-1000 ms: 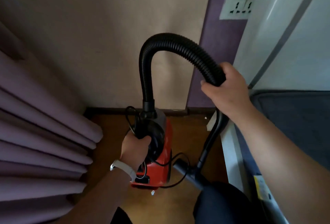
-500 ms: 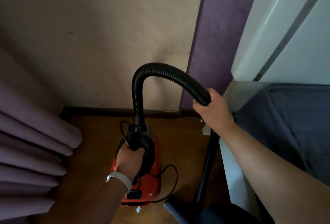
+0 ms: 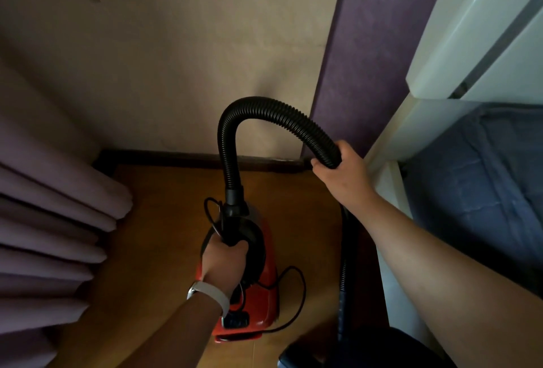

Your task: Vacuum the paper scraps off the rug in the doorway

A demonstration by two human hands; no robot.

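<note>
A small red vacuum cleaner [image 3: 264, 300] stands on the wooden floor [image 3: 164, 220] near the wall. My left hand [image 3: 224, 265], with a white wristband, grips its black top handle. A ribbed black hose [image 3: 249, 109] arches up from the vacuum and over to the right, where my right hand [image 3: 343, 173] is closed around it. Below that hand the hose and wand [image 3: 345, 265] drop along the bed frame to a dark nozzle [image 3: 296, 353] at the bottom edge. A thin black cord [image 3: 296, 288] loops beside the vacuum. No rug or paper scraps are in view.
Purple curtains [image 3: 50, 235] hang in folds on the left. A beige wall with a dark skirting board [image 3: 176, 156] closes the far side. A white bed frame [image 3: 390, 191] with a blue mattress [image 3: 476, 179] lies on the right, leaving a narrow floor strip.
The view has tilted down, so the wall socket has left the frame. Both hands keep their grips; the vacuum and hose sit lower and nearer the wall.
</note>
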